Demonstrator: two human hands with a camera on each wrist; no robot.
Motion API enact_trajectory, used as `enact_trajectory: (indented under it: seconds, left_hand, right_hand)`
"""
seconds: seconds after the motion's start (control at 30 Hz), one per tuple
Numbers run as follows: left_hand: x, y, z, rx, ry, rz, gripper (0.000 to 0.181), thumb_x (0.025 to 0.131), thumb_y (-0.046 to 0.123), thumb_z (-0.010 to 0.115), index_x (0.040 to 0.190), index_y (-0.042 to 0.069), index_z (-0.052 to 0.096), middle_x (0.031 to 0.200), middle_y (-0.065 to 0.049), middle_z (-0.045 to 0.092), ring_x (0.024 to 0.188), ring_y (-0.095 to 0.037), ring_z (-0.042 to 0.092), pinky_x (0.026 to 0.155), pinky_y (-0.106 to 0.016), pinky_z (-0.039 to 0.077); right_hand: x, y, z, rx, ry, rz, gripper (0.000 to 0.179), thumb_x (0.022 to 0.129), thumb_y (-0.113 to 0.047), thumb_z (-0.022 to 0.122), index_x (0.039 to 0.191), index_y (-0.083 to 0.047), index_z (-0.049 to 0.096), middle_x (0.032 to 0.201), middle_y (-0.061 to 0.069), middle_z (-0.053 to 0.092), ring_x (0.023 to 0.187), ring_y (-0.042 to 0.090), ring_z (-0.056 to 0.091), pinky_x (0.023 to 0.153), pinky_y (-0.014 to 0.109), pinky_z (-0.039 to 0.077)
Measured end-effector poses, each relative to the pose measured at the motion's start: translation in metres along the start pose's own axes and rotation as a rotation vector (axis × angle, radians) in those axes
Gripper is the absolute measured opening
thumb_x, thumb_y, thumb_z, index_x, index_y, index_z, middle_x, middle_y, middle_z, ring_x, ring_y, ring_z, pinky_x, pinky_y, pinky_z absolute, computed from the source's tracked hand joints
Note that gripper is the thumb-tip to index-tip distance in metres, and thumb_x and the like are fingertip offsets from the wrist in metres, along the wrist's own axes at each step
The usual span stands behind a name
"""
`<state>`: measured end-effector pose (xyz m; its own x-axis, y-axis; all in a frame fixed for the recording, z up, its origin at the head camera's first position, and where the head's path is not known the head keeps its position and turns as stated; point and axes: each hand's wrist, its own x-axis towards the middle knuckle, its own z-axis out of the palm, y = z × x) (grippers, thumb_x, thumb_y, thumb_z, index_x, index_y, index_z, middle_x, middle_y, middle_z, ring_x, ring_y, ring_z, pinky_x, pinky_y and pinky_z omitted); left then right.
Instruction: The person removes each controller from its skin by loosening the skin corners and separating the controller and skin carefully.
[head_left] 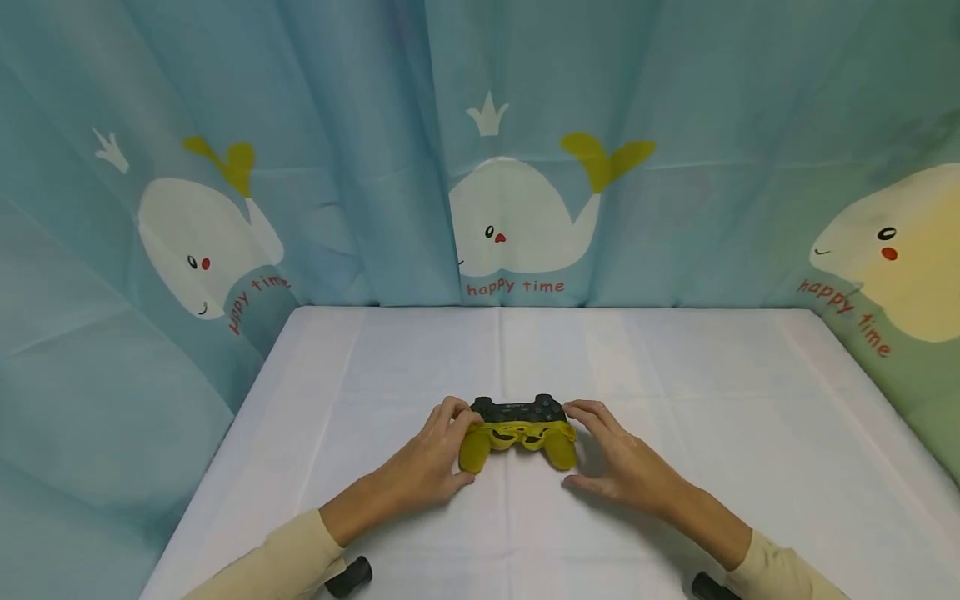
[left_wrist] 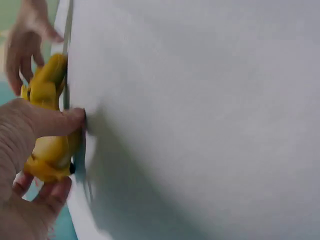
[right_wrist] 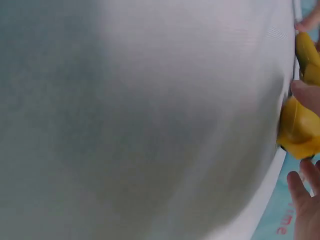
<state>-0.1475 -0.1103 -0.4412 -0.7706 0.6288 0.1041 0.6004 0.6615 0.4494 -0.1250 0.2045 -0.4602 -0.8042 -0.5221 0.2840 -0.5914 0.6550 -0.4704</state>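
Observation:
A black game controller lies on the white table, its top edge bare and its lower part inside a yellow silicone cover. Bunched folds of the cover run across the controller's middle. My left hand holds the left end, fingers bent over the upper corner and thumb by the tip of the left grip. Around the right end, my right hand is spread loosely, fingertips close to the upper corner and thumb standing off below. The left wrist view shows the yellow cover between the left thumb and fingers.
The table has a white cloth with fold creases. Behind and beside it hangs a blue-green curtain printed with whales. Near each sleeve a black cylindrical piece shows at the bottom of the head view.

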Motion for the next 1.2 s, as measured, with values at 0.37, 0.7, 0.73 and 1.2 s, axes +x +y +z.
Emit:
enact_trajectory:
  seconds: [0.37,0.7,0.73,1.2]
  left_hand:
    - [0.008,-0.018,0.004,-0.022,0.104,0.096,0.058,0.067,0.027,0.093,0.107,0.01,0.055,0.098,0.006,0.045,0.089,-0.011,0.048,0.079,-0.028,0.049]
    - [0.012,-0.022,0.003,0.128,0.153,0.275,0.039,0.067,0.028,0.091,0.084,0.016,0.058,0.085,0.009,0.044,0.08,-0.01,0.043,0.067,-0.023,0.042]
    - [0.011,-0.022,0.003,0.135,0.154,0.291,0.037,0.068,0.028,0.091,0.083,0.017,0.059,0.084,0.009,0.045,0.079,-0.011,0.043,0.067,-0.023,0.042]
    - [0.006,-0.004,0.006,0.392,0.168,0.252,0.052,0.077,0.025,0.084,0.119,0.002,0.064,0.117,-0.01,0.055,0.098,-0.021,0.057,0.077,-0.032,0.055]
  right_hand:
    - [0.016,0.006,0.01,-0.119,0.1,-0.171,0.068,0.065,-0.023,0.098,0.118,-0.004,0.059,0.118,0.005,0.052,0.103,0.017,0.054,0.082,0.031,0.053]
    - [0.026,0.006,0.007,-0.159,0.089,-0.188,0.056,0.06,-0.026,0.097,0.096,-0.011,0.056,0.094,-0.006,0.048,0.087,0.011,0.048,0.072,0.026,0.05]
    - [0.025,0.006,0.007,-0.16,0.092,-0.194,0.055,0.06,-0.026,0.096,0.095,-0.011,0.056,0.094,-0.006,0.047,0.087,0.01,0.047,0.072,0.026,0.049]
    - [0.019,0.009,0.01,-0.293,0.161,-0.325,0.06,0.071,-0.025,0.09,0.119,-0.001,0.062,0.117,0.01,0.057,0.105,0.026,0.056,0.085,0.04,0.054]
